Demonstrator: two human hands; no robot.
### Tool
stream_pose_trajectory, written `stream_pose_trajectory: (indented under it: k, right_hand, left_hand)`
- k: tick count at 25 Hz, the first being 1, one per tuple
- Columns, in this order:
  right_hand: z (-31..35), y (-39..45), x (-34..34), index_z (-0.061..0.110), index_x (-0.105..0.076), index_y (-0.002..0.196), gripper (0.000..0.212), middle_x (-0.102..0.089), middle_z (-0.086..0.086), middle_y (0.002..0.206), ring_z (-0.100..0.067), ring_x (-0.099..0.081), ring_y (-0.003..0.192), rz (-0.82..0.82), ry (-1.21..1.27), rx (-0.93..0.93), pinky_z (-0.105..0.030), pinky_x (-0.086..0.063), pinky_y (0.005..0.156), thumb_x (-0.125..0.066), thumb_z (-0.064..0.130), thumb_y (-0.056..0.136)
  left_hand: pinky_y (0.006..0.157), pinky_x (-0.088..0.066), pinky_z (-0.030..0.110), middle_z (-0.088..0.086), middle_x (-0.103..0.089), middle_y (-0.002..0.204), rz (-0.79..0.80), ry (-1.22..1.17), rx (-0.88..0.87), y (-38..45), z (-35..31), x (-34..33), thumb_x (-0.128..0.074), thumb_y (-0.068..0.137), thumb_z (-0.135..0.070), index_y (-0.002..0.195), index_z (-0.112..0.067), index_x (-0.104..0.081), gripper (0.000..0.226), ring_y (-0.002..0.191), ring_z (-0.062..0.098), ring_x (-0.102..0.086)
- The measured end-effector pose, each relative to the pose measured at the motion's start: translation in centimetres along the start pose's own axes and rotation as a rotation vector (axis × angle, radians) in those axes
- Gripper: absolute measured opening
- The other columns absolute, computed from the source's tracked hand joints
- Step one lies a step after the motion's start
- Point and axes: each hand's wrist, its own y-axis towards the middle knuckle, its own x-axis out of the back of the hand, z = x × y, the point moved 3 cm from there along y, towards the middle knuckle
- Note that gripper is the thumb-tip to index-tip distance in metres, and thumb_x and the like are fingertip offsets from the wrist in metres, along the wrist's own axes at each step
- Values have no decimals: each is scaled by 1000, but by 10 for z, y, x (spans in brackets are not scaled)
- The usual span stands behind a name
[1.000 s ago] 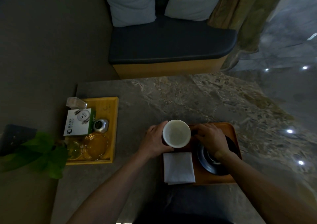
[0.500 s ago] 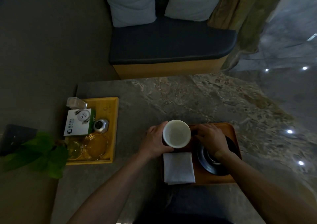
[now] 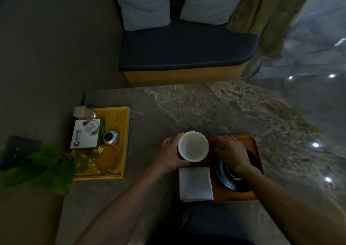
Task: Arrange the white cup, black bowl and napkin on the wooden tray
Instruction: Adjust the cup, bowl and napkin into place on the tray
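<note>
A brown wooden tray (image 3: 255, 147) lies on the marble table near my edge. A white cup (image 3: 193, 146) stands upright at the tray's far left corner, and my left hand (image 3: 170, 154) wraps its left side. My right hand (image 3: 230, 151) lies palm down to the cup's right, with its fingertips at the cup's side. I cannot tell whether they grip it. A black bowl (image 3: 223, 177) sits on the right half of the tray, partly hidden under my right wrist. A folded white napkin (image 3: 195, 183) lies flat on the tray's near left, just below the cup.
A yellow tray (image 3: 125, 128) at the table's left holds a white and green box (image 3: 85, 135), a small glass (image 3: 84, 112), a silver object (image 3: 110, 138) and glassware. A green plant (image 3: 46, 168) stands beside it. A cushioned bench (image 3: 187, 51) lies beyond the table.
</note>
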Motion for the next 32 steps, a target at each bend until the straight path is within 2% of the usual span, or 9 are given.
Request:
stream_pose_trajectory:
  k: [6,11,15,17,20,22,24,27,32]
  right_hand:
    - [1,-1,-1,36,-63,117,30,-67,4,112,-19,-58,106,21,15,-31,-43,-50,87,-64,26,88]
    - [-3,-13,0,37,-62,115,28,-67,7,113,-18,-58,107,6,-31,-61,-43,-52,83,-62,44,87]
    - [-24,-36,-4,35,-58,120,35,-62,4,124,-22,-52,116,25,-152,-140,-42,-48,89,-60,48,88]
    - [-34,-49,0,34,-57,121,38,-59,4,126,-21,-51,118,33,-209,-132,-41,-47,90,-56,52,88]
    - [-51,-61,7,33,-53,128,44,-55,4,133,-20,-47,124,62,-266,-93,-40,-42,96,-52,55,90]
    - [-66,-72,13,34,-49,135,50,-49,6,143,-19,-39,134,80,-290,-77,-42,-37,102,-48,58,91]
    - [-83,-82,20,36,-44,139,55,-44,7,149,-20,-30,142,98,-303,-58,-44,-32,107,-43,62,91]
    - [-110,-97,32,37,-42,140,58,-43,9,149,-18,-29,142,98,-328,-3,-43,-31,107,-41,67,90]
    - [-138,-109,45,36,-35,145,68,-37,10,154,-18,-22,146,124,-328,55,-44,-25,113,-42,70,86]
  left_hand:
    - [105,-37,45,-4,-43,148,12,6,30,0,3,-1,-84,53,-48,146,-41,-16,115,136,27,-32]
    - [112,-31,44,2,-35,155,-33,-11,109,-12,7,-6,-87,57,-42,152,-28,-16,119,141,29,-29]
    - [111,-35,48,6,-29,156,-35,-96,218,-35,14,-19,-85,64,-41,150,-28,-22,108,141,27,-29]
    - [108,-38,46,6,-28,155,-52,-143,263,-49,12,-28,-81,70,-43,150,-25,-25,100,140,26,-32]
    - [100,-47,41,6,-41,143,-154,-137,297,-67,9,-43,-76,77,-43,138,-22,-42,73,124,22,-48]
    - [90,-52,38,4,-50,128,-227,-120,258,-79,0,-53,-73,81,-42,124,-22,-53,52,108,17,-55]
    - [83,-48,30,-1,-52,119,-240,-78,185,-86,-11,-63,-70,83,-43,119,-23,-57,43,102,12,-54]
    - [81,-41,24,-9,-50,116,-238,-36,113,-91,-33,-78,-69,84,-45,119,-27,-58,40,102,6,-51]
    - [90,-45,27,-15,-52,119,-241,46,32,-91,-66,-102,-70,80,-50,119,-33,-57,45,112,9,-52]
